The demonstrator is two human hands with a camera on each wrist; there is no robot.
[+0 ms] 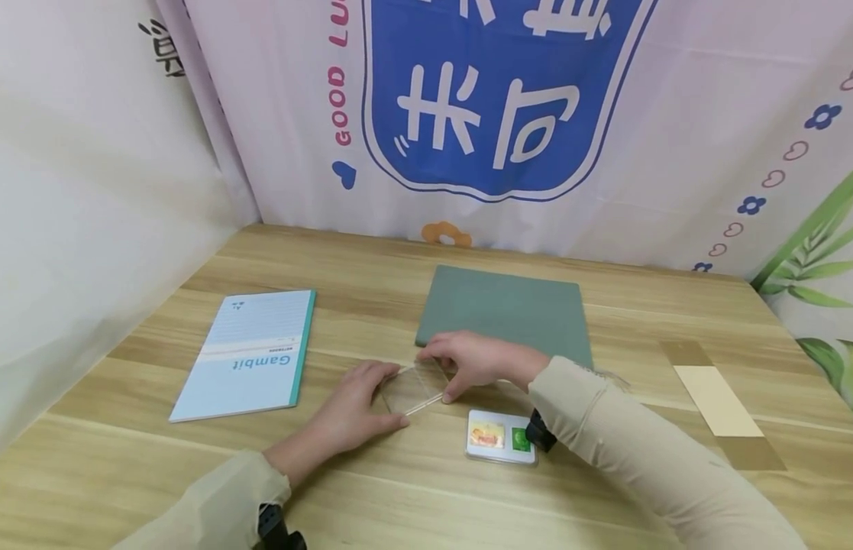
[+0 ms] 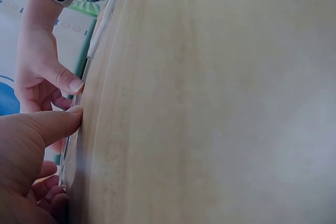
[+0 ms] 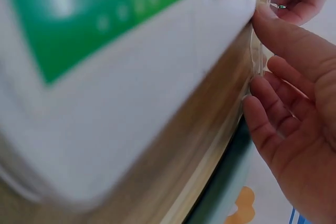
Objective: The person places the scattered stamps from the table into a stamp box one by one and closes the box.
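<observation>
Between the two hands is a flat, see-through square plate (image 1: 412,389), low over the table. My left hand (image 1: 347,412) grips its left side, thumb at the near edge and fingers at the far left corner. On the opposite side my right hand (image 1: 476,359) pinches it with thumb and fingers. Seen edge-on in the right wrist view, the plate (image 3: 256,51) is a thin, shiny strip against the thumb and fingertips. Just nearer than the right hand lies a white rounded case (image 1: 491,456) with an orange and a green picture on it.
A light blue notebook (image 1: 243,367) lies on the wooden table (image 1: 371,489) at the left. Behind the right hand is a dark green mat (image 1: 512,305). A cream-and-brown strip (image 1: 719,401) lies at the right. A printed cloth (image 1: 289,153) hangs along the back edge.
</observation>
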